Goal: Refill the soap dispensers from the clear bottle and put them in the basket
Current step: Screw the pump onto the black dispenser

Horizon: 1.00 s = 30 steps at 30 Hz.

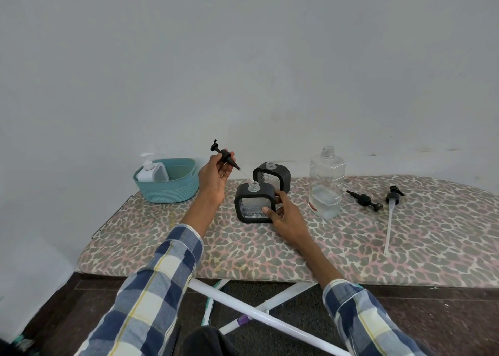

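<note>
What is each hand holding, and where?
Left hand pinches a black pump at its collar. Right hand grips the near dispenser by its right side.

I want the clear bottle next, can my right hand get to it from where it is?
Probably yes: the right hand grips the near black square dispenser, and nothing stands between it and the clear plastic bottle.

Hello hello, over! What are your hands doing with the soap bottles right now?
Left hand pinches black pump above near dispenser. Right hand grips that dispenser. Clear bottle uncapped, standing right. White dispenser in basket. Nothing in the way.
</note>
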Motion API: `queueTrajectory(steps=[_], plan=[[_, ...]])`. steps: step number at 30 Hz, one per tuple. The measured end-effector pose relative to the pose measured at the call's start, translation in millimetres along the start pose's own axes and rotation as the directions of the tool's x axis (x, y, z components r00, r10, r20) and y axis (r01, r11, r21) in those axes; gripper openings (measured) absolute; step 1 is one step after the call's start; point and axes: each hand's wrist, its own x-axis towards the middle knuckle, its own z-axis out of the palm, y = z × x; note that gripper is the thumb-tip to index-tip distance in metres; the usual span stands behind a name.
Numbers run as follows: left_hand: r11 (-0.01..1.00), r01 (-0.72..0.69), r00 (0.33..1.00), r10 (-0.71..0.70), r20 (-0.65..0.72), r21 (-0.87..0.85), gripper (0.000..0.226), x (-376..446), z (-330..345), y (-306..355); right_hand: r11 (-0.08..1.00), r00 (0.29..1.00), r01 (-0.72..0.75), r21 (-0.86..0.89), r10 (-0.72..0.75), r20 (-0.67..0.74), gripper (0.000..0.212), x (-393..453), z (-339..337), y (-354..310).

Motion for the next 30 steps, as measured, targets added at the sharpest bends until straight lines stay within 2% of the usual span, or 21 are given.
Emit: queueTrajectory(steps=[5, 12, 17, 21, 22, 25, 30], plan=[[0.978, -0.092, 0.995, 0.086, 0.044, 0.185, 0.019, -2, 0, -2, 1.000, 1.000, -0.009, 0.004, 0.009, 0.002, 0.059, 1, 1, 3], [0.826, -0.271, 0.950, 0.147, 0.276, 0.495, 0.024, -20, 8, -13, 1.000, 1.000, -0.018, 0.017, 0.018, 0.006, 0.059, 3, 2, 4], [0.770, -0.339, 0.926, 0.171, 0.337, 0.540, 0.023, -29, 16, -25, 0.999, 0.999, -0.025, 0.035, 0.026, -0.018, 0.057, 4, 3, 5], [0.576, -0.427, 0.894, 0.152, 0.423, 0.697, 0.022, -32, 5, -42, 1.000, 0.996, -0.011, 0.013, 0.012, -0.091, 0.052, 6, 3, 13], [0.570, -0.421, 0.899, 0.163, 0.406, 0.705, 0.021, -35, 3, -47, 1.000, 0.996, -0.007, 0.011, 0.008, -0.093, 0.051, 7, 3, 14], [0.664, -0.335, 0.937, 0.160, 0.310, 0.668, 0.020, -38, 1, -52, 1.000, 0.996, 0.001, 0.013, 0.000, -0.089, 0.052, 7, 3, 13], [0.672, -0.367, 0.919, 0.158, 0.360, 0.643, 0.016, -40, 0, -55, 1.000, 0.998, -0.007, 0.003, 0.007, -0.069, 0.050, 6, 2, 13]])
